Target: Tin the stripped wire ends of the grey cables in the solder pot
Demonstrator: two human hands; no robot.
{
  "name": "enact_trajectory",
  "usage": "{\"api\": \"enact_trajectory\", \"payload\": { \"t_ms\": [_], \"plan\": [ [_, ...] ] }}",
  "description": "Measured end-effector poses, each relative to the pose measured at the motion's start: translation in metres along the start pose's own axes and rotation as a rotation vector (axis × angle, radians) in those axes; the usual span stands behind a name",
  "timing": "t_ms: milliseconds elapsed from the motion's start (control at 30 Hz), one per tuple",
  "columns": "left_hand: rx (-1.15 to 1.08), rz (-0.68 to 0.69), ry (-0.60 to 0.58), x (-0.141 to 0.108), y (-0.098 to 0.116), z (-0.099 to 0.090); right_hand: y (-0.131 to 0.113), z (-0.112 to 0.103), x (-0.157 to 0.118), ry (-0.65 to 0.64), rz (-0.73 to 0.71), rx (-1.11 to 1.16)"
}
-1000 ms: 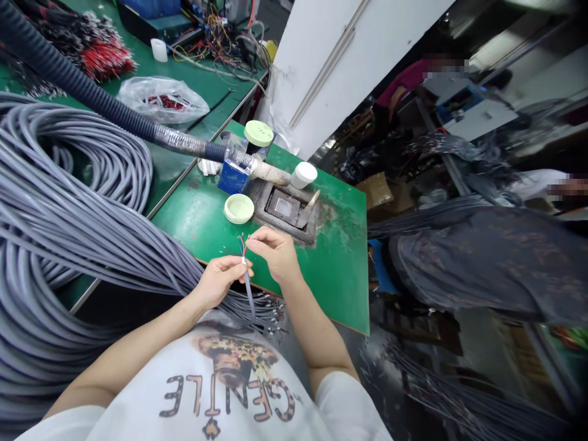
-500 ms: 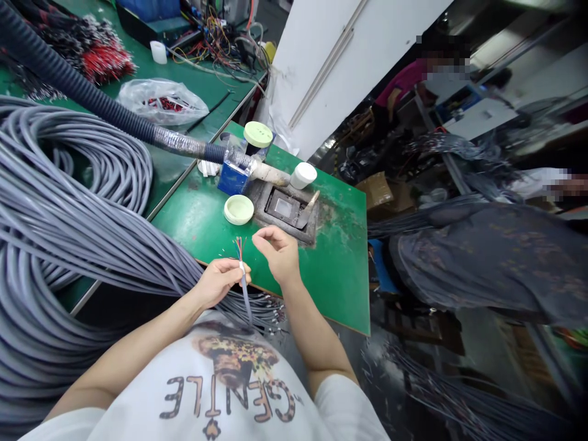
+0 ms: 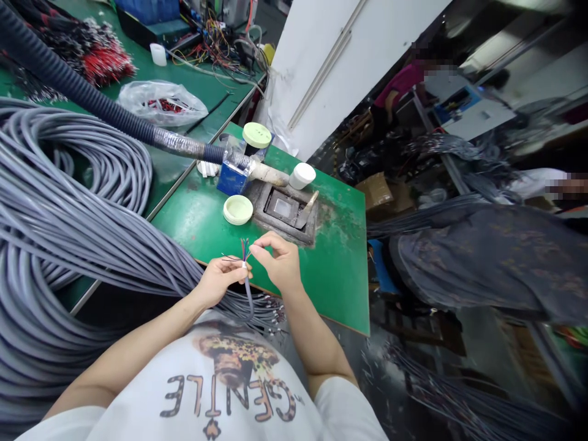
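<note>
My left grip (image 3: 219, 280) pinches a smooth, round grey cable (image 3: 248, 297) near its white-collared end, by the near edge of the glossy green desk (image 3: 342, 269). Thin, coloured wires (image 3: 244, 248) fan upward from that end, and my right grip (image 3: 281, 264) is closed, thumb to forefinger, on one at their right side. Beyond sit a shallow, round, pale-green dish (image 3: 237, 211) and a grimy rectangular frame (image 3: 263, 219); a ribbed dark hose (image 3: 114, 113) stretches across from the left.
</note>
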State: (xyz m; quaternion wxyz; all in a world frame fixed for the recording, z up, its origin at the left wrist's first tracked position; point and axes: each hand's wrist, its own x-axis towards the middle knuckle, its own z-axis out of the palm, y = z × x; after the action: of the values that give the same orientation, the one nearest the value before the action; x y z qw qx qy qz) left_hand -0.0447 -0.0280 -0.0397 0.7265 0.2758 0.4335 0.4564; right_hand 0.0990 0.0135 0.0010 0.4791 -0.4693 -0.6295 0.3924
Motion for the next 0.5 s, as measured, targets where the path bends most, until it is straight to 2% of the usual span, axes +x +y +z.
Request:
{"api": "enact_trajectory", "payload": {
  "t_ms": [133,267,367,500],
  "plan": [
    [-0.083,-0.049,0.078,0.002,0.006,0.002,0.012,-0.008,-0.007,0.006,-0.136,-0.093],
    [-0.191,-0.058,0.090,0.008,0.015,0.003,0.026,-0.016,-0.018,-0.194,-0.421,-0.315],
    [-0.280,-0.056,0.080,0.013,0.022,0.006,0.032,-0.015,-0.023,-0.304,-0.573,-0.459],
    [-0.281,-0.056,0.073,0.014,0.032,0.010,0.034,-0.014,-0.014,-0.297,-0.616,-0.519]
  ]
}}
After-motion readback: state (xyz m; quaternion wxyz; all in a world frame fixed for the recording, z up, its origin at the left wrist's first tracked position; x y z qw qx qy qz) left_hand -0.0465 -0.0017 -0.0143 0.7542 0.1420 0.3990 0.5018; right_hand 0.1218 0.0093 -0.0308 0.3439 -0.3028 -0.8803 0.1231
